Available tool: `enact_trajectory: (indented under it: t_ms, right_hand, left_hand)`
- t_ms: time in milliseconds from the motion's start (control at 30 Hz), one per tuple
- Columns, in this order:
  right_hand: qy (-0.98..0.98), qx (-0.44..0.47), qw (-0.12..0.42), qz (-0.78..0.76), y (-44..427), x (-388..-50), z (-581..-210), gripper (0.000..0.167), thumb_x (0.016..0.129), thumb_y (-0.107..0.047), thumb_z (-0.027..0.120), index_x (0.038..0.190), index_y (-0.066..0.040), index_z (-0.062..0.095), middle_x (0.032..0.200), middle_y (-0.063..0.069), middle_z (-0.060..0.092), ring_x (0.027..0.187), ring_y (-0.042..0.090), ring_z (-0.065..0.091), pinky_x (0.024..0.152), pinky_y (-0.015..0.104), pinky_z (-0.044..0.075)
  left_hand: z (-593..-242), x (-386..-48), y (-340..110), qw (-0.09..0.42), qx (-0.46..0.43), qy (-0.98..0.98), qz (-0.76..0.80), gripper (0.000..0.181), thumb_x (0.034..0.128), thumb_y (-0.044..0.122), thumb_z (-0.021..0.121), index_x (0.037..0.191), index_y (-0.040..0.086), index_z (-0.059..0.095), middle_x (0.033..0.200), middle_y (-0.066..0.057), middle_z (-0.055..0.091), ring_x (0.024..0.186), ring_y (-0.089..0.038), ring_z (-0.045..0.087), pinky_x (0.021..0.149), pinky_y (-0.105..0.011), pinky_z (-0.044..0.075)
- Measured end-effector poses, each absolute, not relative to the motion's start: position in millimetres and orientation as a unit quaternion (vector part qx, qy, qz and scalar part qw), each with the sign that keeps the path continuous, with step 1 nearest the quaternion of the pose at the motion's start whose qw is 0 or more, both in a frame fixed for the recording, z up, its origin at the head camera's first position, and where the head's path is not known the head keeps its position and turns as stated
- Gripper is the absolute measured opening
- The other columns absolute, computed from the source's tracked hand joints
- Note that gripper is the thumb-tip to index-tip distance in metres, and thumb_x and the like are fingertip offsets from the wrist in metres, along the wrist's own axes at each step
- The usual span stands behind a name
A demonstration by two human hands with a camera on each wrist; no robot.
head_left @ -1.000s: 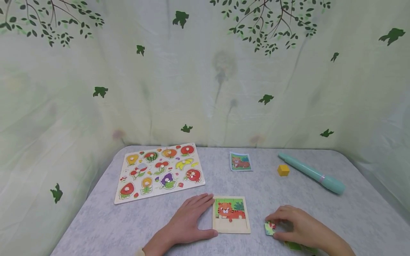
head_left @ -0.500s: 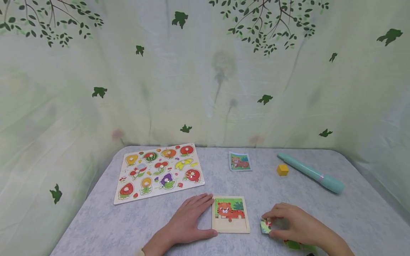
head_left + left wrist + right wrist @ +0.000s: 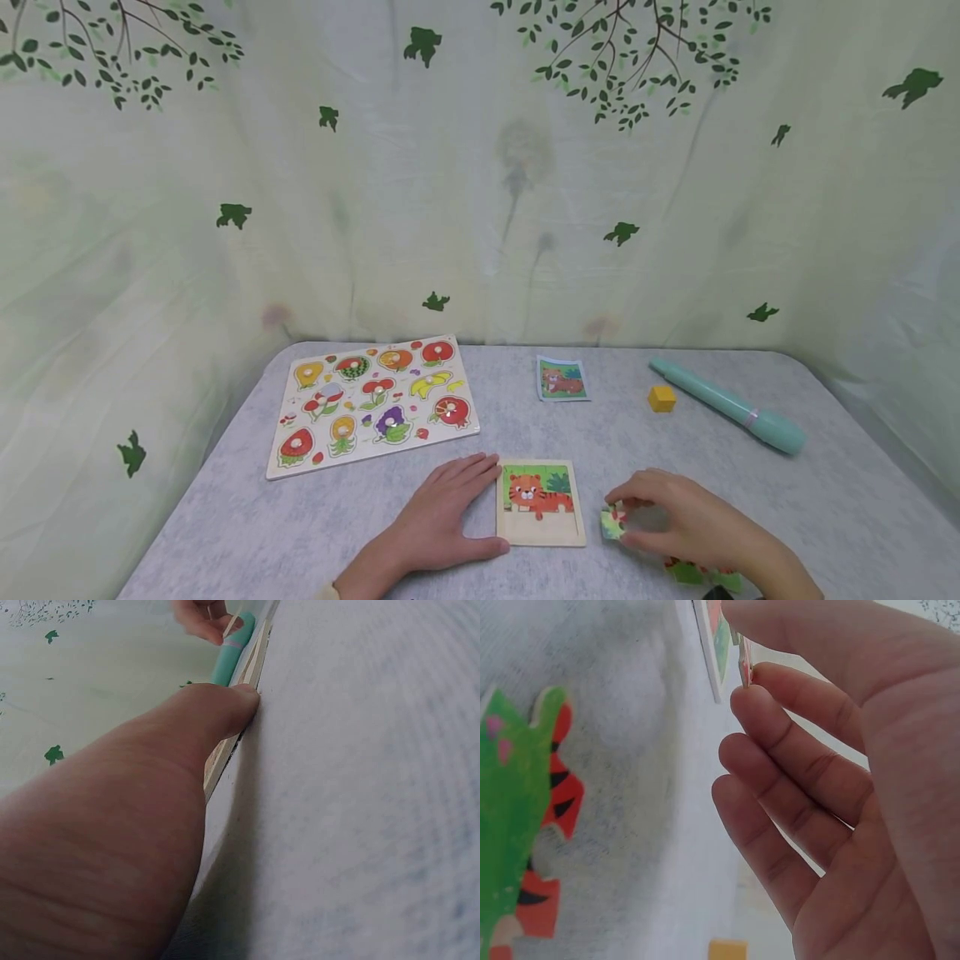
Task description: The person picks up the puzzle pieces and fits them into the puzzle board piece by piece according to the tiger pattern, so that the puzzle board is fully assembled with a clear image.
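Touching a wooden tiger puzzle tray on a pale grey-blue worktop with the left grip, spreading thumb and fingers along the tray's left side, placing fingertips by the upper left corner and the thumb at the lower left. Pinching a small puzzle piece, pale green with touches of red, between thumb and fingertips of the right grip, holding it just to the right of the tray and apart from it. Turning the piece nearly edge-on to the right wrist camera. Displaying a red-orange tiger on green across the upper part of the tray, above a strip of bare wood with one orange tab poking down into it. Showing loose puzzle pieces, green with red-orange and black stripes, lying partly hidden beneath the right wrist. Including, farther back, a fruit puzzle board lying at an angle on the left, a small picture card beyond the tray, and, near each other on the right, a yellow cube and a slanting teal tube. Catching a pale curtain hanging behind, patterned with leafy branches and dark green birds.
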State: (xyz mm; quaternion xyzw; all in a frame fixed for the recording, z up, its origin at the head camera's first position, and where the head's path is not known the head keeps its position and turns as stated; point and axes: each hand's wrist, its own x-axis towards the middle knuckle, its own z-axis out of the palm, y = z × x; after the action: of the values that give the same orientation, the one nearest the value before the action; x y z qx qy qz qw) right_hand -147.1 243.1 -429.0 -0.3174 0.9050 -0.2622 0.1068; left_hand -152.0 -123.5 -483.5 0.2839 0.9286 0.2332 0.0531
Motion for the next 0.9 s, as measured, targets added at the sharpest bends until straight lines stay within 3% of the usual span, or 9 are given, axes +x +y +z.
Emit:
enact_trajectory:
  t_ms: [400,900]
  right_hand:
    - [0.913,-0.317,0.102,-0.235,231.0,-151.8,-425.6,0.034,0.09,-0.055,0.074,0.119,-0.038,0.07,0.097,-0.026,0.059,0.09,-0.002,0.057,0.08,0.025,0.055]
    - [0.91,-0.328,0.1,-0.232,214.0,-156.2,-420.4,0.033,0.09,-0.049,0.077,0.119,-0.036,0.072,0.099,-0.027,0.06,0.092,-0.001,0.058,0.081,0.027,0.057]
  left_hand:
    - [-484.0,-152.1,-123.5,0.055,0.282,0.929,0.232,0.093,0.0864,0.076,0.061,0.159,0.022,0.042,0.165,0.008,0.038,0.154,-0.02,0.032,0.122,-0.054,0.031]
    - [-483.2,-152.0,-123.0,0.057,0.28,0.929,0.235,0.093,0.0863,0.076,0.062,0.159,0.021,0.042,0.165,0.007,0.037,0.154,-0.021,0.032,0.123,-0.054,0.03]
